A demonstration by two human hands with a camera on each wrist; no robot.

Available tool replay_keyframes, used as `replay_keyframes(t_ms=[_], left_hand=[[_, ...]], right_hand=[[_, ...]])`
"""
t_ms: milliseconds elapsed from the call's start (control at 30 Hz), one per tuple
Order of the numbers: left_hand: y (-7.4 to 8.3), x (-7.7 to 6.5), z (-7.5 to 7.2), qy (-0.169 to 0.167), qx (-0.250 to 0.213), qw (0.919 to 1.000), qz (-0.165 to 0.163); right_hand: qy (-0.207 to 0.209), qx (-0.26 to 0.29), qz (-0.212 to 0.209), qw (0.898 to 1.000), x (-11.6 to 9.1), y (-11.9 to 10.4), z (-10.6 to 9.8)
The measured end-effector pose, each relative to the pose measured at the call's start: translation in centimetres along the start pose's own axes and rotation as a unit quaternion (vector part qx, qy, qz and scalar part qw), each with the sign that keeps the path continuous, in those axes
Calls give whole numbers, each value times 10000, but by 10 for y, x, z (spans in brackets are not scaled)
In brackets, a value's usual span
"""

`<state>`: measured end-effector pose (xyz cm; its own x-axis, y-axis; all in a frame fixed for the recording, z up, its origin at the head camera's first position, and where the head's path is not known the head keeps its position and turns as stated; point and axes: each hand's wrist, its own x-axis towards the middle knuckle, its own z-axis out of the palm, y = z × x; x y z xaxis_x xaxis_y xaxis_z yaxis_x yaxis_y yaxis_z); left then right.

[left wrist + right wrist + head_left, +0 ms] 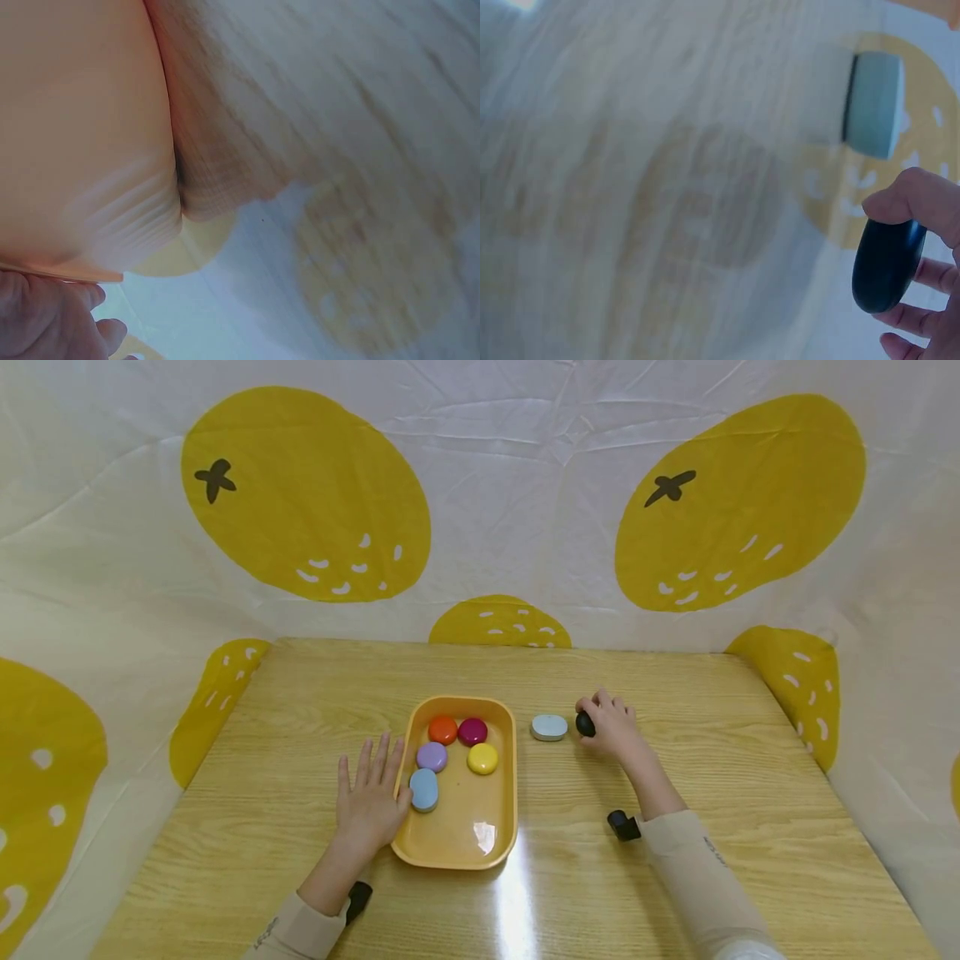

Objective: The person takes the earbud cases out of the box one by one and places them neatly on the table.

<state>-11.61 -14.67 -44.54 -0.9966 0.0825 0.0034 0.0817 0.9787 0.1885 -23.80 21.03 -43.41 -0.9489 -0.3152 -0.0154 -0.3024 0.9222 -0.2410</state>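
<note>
My right hand (613,727) pinches a smooth black rounded piece, like a pebble (887,262), between thumb and fingers, to the right of the tray. Left of that hand, a pale blue-grey oval piece (549,727) lies on the table. My left hand (371,797) has its fingers straight and spread at the left side of a yellow-orange tray (457,852), thumb at the rim. Inside the tray are an orange piece (442,729), a magenta piece (472,732), a purple piece (432,757), a yellow piece (482,758) and a light blue oval piece (424,790).
The wood-grain table (675,877) extends on both sides of the tray. A white cloth (517,510) with big yellow fruit prints hangs behind and beside it. Black wrist devices (623,826) stick out from both sleeves.
</note>
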Motion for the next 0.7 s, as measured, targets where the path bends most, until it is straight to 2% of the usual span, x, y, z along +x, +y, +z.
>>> replay_keyframes(t_ms=[267, 700], left_hand=[[1, -1, -2, -47, -44, 10000, -15], [0, -1, 0, -35, -73, 10000, -30]], right_hand=[[-354, 136, 100, 9992, 4, 15, 14], [-612, 439, 161, 9970, 7, 19, 14]])
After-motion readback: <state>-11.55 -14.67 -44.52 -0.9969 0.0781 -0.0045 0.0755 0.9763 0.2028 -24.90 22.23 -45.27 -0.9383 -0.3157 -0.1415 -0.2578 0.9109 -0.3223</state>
